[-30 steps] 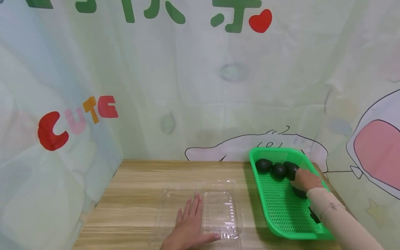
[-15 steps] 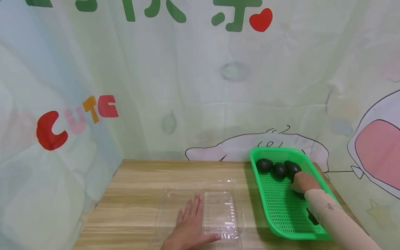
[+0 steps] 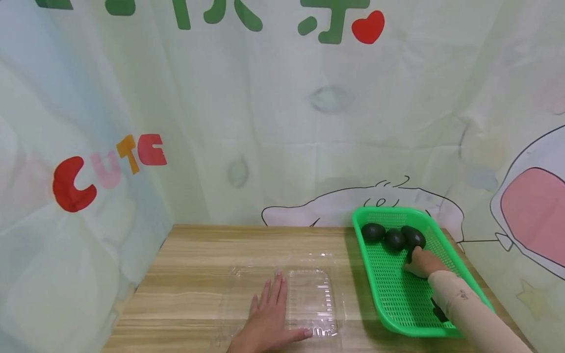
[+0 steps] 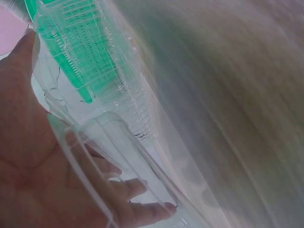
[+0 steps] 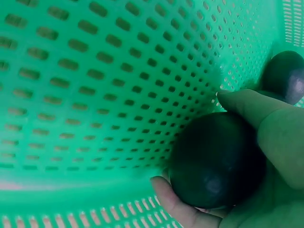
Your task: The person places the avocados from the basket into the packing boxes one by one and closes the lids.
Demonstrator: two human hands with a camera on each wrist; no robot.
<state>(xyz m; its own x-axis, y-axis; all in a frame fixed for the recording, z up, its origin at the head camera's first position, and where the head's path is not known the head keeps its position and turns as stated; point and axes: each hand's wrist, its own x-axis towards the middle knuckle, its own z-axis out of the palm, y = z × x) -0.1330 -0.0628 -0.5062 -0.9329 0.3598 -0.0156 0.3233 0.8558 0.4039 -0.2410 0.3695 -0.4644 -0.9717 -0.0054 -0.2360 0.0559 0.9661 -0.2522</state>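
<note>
My right hand [image 3: 423, 263] reaches into the green plastic basket [image 3: 403, 301]. It grips a dark, smooth avocado [image 5: 213, 164], thumb on one side and fingertips curled round the other; in the head view the hand mostly covers this fruit. Several more dark avocados [image 3: 394, 240] lie together at the basket's far end. My left hand [image 3: 270, 314] rests with straight, spread fingers on a clear plastic clamshell box [image 3: 311, 299], which lies opened out on the table. Through the box's transparent walls [image 4: 107, 133], the left wrist view shows the fingertips.
The wood-grain table [image 3: 198, 250] carries the basket on the right and the clamshell box at front centre. A printed cloth [image 3: 282, 122] hangs behind the table and along its sides. The basket's raised rim [image 3: 368, 279] surrounds the right hand.
My right hand has shifted slightly left and nearer within the basket, uncovering more of the avocado behind it. The left hand and clamshell box have stayed in place.
</note>
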